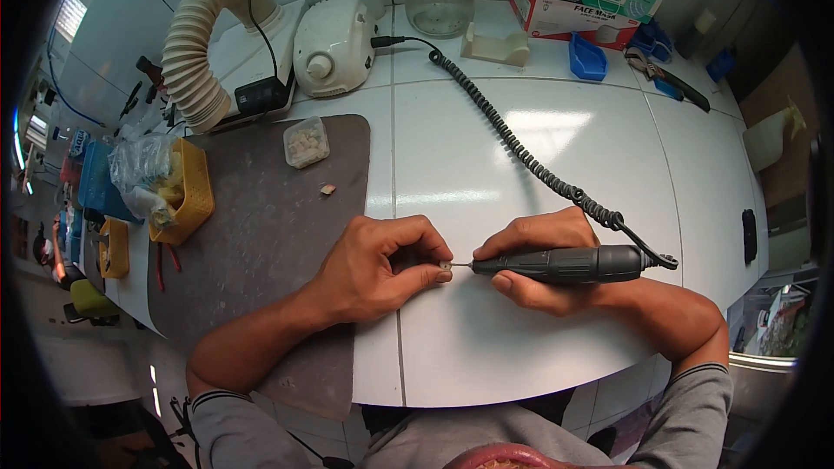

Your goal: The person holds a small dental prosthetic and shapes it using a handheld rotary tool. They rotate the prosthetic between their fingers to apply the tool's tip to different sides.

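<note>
My left hand (369, 265) pinches a small pale piece (446, 267) between thumb and index fingertips. In my right hand (553, 230) lies a black rotary handpiece (573, 265), held level like a pen. Its thin metal bit (461, 265) points left, with the tip right at the pale piece. A coiled black cord (512, 143) runs from the handpiece's rear to a white control unit (334, 48) with a round knob. Behind my left hand, a small clear tub (307, 142) of pale bits and one loose chip (327, 189) sit on the brown mat (261, 234).
A ribbed suction hose (195, 52) arches at the back left, above a yellow basket (187, 191) with plastic bags. Along the back stand a glass jar (439, 0), face mask boxes (578, 0) and a blue tray (588, 58). Pliers (665, 78) lie at the right.
</note>
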Tool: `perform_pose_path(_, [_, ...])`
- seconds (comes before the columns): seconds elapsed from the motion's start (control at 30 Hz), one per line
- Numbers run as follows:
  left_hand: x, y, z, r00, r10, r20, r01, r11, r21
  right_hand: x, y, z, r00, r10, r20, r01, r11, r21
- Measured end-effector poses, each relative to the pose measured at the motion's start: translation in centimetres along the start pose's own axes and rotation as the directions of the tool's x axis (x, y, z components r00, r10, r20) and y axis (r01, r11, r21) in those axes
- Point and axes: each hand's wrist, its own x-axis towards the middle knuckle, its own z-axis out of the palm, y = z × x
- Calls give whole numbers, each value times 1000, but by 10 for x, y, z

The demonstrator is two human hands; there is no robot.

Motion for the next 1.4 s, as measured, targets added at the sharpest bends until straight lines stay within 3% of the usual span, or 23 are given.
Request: perform_pose_path(1.4, [0,0,0,1000,1,10,-1,1000,23,0,-1,-3,998,35,56,-34,999,-28])
